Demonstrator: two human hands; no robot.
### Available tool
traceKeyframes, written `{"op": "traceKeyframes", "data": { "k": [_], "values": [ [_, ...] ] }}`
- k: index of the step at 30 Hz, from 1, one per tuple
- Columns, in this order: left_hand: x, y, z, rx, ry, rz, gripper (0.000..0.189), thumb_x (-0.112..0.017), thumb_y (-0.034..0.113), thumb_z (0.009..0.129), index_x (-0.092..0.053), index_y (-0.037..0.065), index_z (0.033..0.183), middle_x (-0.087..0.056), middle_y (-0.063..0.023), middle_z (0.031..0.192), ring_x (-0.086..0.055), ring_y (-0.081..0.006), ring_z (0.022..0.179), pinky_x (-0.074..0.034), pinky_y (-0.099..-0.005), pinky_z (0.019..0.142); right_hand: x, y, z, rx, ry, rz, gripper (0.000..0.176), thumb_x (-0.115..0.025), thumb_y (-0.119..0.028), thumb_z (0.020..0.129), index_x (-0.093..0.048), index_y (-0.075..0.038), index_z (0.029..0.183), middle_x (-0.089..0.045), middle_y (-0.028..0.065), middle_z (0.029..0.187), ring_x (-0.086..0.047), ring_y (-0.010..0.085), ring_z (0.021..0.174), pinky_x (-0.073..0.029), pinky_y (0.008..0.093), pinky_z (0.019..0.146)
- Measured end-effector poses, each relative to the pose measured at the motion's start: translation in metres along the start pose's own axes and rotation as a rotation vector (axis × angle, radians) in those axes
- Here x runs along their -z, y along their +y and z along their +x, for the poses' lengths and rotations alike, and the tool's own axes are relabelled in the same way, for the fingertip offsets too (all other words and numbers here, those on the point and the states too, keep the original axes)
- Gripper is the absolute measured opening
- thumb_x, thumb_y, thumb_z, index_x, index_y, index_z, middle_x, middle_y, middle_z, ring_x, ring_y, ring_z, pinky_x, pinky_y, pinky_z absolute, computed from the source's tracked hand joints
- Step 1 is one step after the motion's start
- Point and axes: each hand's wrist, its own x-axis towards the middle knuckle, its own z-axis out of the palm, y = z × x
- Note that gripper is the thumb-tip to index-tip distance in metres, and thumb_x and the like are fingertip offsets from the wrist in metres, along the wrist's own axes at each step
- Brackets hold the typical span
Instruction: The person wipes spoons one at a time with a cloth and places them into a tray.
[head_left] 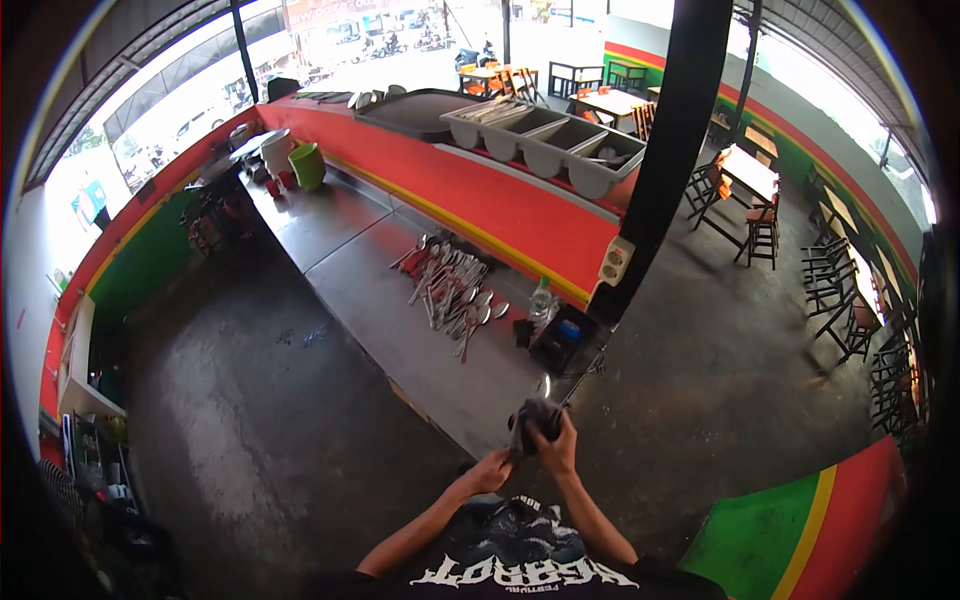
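Close in front of my body, a dark cloth (540, 410) is bunched around a piece of cutlery. The shiny metal end of it, which looks like a spoon (544, 384), sticks out above the cloth. My right hand (556, 446) is closed around the cloth from the right. On the lower left, my left hand (490, 471) is closed at the cloth's edge; whether it also grips the handle is hidden. Beyond my hands, a pile of spoons and forks (455, 285) lies loose on the metal counter (365, 265).
Near the counter's right end are a dark box (562, 343) and a clear bottle (541, 298). A black post (665, 150) rises there. Grey cutlery bins (540, 140) stand on the red ledge. A green container (307, 166) is at the far left. Tables and chairs (750, 180) fill the right.
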Motion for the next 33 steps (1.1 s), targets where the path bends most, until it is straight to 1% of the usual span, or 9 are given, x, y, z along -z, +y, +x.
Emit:
{"op": "traceKeyframes", "data": {
  "k": [2,8,14,17,20,23,26,30,33],
  "values": [
    [0.000,0.032,-0.010,-0.019,-0.013,-0.037,0.024,-0.043,0.021,0.103,-0.055,0.001,0.096,-0.059,-0.0121,0.080,-0.056,-0.0220,0.076,-0.045,-0.0368,0.072,-0.006,-0.002,0.014,0.102,0.105,0.015,0.036,-0.080,-0.018,0.080,-0.064,0.000,0.107,-0.072,0.0103,0.094,-0.069,0.0173,0.087,-0.053,0.0308,0.081],
    [0.008,0.061,-0.001,0.010,0.023,-0.214,0.038,-0.039,0.037,0.107,-0.050,0.007,0.086,-0.043,0.0031,0.069,-0.041,-0.0086,0.060,-0.037,-0.0277,0.055,-0.015,-0.022,0.046,0.145,0.166,-0.055,0.036,-0.078,-0.020,0.084,-0.064,0.000,0.109,-0.071,0.0091,0.096,-0.066,0.0156,0.090,-0.051,0.0296,0.083],
    [0.032,0.071,-0.001,0.034,-0.028,-0.075,0.040,-0.038,0.038,0.107,-0.049,0.006,0.086,-0.045,0.0019,0.070,-0.042,-0.0106,0.065,-0.038,-0.0286,0.061,-0.025,-0.025,0.062,0.151,0.301,-0.008,0.034,-0.077,-0.019,0.085,-0.064,0.000,0.110,-0.071,0.0106,0.098,-0.067,0.0171,0.091,-0.051,0.0304,0.083],
    [0.039,0.061,-0.009,0.009,-0.090,0.071,0.045,-0.038,0.041,0.107,-0.051,0.004,0.084,-0.052,-0.0039,0.068,-0.048,-0.0150,0.065,-0.041,-0.0318,0.063,-0.019,-0.036,0.071,0.183,0.343,0.021,0.034,-0.077,-0.018,0.084,-0.065,0.000,0.110,-0.070,0.0101,0.100,-0.067,0.0178,0.094,-0.050,0.0301,0.085],
    [0.040,0.070,-0.019,0.096,-0.195,0.028,0.045,-0.037,0.042,0.106,-0.050,0.004,0.085,-0.049,-0.0020,0.069,-0.046,-0.0139,0.066,-0.040,-0.0312,0.064,-0.002,-0.034,0.079,0.134,0.356,-0.005,0.033,-0.076,-0.016,0.084,-0.065,-0.001,0.111,-0.070,0.0092,0.102,-0.065,0.0175,0.095,-0.049,0.0296,0.087],
    [0.033,0.047,-0.018,0.093,-0.236,-0.137,0.044,-0.036,0.042,0.107,-0.048,0.005,0.084,-0.043,0.0013,0.070,-0.042,-0.0119,0.067,-0.038,-0.0294,0.064,0.018,-0.007,0.090,0.110,0.439,-0.018,0.029,-0.074,-0.013,0.086,-0.065,-0.001,0.111,-0.070,0.0079,0.102,-0.065,0.0161,0.094,-0.049,0.0285,0.087],
    [0.030,0.064,-0.018,0.068,-0.258,-0.289,0.042,-0.034,0.041,0.108,-0.046,0.008,0.084,-0.037,0.0038,0.071,-0.038,-0.0101,0.067,-0.036,-0.0274,0.063,0.035,0.021,0.089,0.105,0.512,0.056,0.030,-0.072,-0.015,0.089,-0.063,0.000,0.114,-0.069,0.0071,0.102,-0.065,0.0150,0.093,-0.049,0.0272,0.086],
    [0.021,0.068,-0.012,0.078,-0.092,-0.469,0.039,-0.035,0.038,0.108,-0.045,0.010,0.083,-0.037,0.0039,0.071,-0.036,-0.0092,0.066,-0.036,-0.0260,0.063,0.039,0.023,0.065,0.149,0.466,0.269,0.029,-0.069,-0.013,0.091,-0.060,0.000,0.116,-0.067,0.0067,0.104,-0.065,0.0146,0.093,-0.051,0.0283,0.086],
    [0.016,0.050,-0.001,0.105,0.013,-0.515,0.037,-0.037,0.036,0.108,-0.047,0.009,0.085,-0.041,0.0029,0.073,-0.038,-0.0087,0.067,-0.038,-0.0257,0.064,0.026,-0.038,0.022,0.092,0.325,0.337,0.030,-0.071,-0.010,0.088,-0.061,0.001,0.114,-0.068,0.0074,0.104,-0.065,0.0148,0.096,-0.051,0.0288,0.086]
  ]
}}
